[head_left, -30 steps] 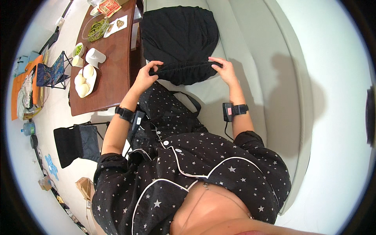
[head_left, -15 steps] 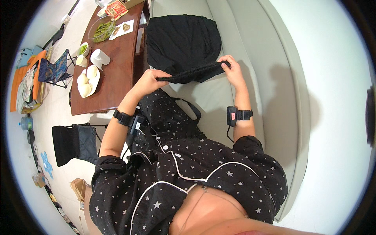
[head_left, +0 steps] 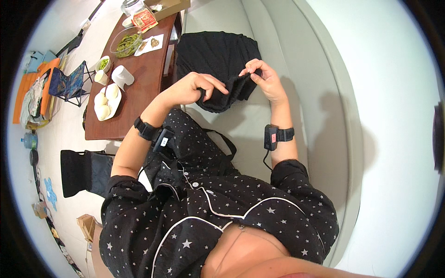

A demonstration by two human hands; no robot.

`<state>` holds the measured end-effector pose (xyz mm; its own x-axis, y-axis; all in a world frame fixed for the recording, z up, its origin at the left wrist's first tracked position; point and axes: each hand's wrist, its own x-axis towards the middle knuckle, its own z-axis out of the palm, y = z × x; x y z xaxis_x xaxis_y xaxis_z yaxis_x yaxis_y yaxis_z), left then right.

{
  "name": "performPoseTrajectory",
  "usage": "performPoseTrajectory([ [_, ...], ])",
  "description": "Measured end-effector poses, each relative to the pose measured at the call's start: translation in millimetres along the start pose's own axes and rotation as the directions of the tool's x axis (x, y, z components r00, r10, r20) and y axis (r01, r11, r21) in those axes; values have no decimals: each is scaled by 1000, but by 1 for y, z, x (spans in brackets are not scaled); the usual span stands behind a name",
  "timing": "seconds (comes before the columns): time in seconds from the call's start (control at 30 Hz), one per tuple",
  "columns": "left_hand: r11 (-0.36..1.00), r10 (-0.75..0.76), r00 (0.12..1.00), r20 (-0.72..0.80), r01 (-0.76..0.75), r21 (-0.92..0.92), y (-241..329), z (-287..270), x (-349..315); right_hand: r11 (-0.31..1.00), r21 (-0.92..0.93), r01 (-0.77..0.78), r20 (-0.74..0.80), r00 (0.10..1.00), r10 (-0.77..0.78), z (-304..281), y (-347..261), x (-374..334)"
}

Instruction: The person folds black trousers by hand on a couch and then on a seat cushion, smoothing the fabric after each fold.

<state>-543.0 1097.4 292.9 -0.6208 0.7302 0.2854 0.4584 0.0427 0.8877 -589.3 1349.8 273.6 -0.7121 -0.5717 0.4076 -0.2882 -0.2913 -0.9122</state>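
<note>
A black garment (head_left: 218, 51) with a gathered, stretchy edge lies on the sofa, its near end lifted in front of me. My right hand (head_left: 265, 79) pinches the gathered edge between thumb and fingers. At the opposite side of that opening, my left hand (head_left: 198, 88) grips the band, partly curled, with a finger reaching across the opening. The left thumb is mostly hidden behind the hand and cloth. Between my hands the band sags into an open loop.
The pale sofa (head_left: 296, 153) runs along my right. On the left, a brown table (head_left: 139, 88) holds a plate of buns (head_left: 107, 102), a white cup (head_left: 122, 76), a glass bowl of green pods (head_left: 127, 42) and a red packet (head_left: 144, 19). A black folding chair (head_left: 85, 172) stands nearer.
My hands have come closer together, so the band that was stretched taut now droops in a loop. The left hand moved right, its fingers lifting over the opening. My view shifted slightly.
</note>
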Motion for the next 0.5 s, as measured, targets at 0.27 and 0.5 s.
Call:
performPoseTrajectory([
  [0.27,945,-51,976,213,116,-307,0,30,10,985,174,-2,4,1000,1,22,24,7],
  [0.5,983,-158,983,-98,146,-114,-15,28,0,932,346,-111,35,994,105,39,36,-1],
])
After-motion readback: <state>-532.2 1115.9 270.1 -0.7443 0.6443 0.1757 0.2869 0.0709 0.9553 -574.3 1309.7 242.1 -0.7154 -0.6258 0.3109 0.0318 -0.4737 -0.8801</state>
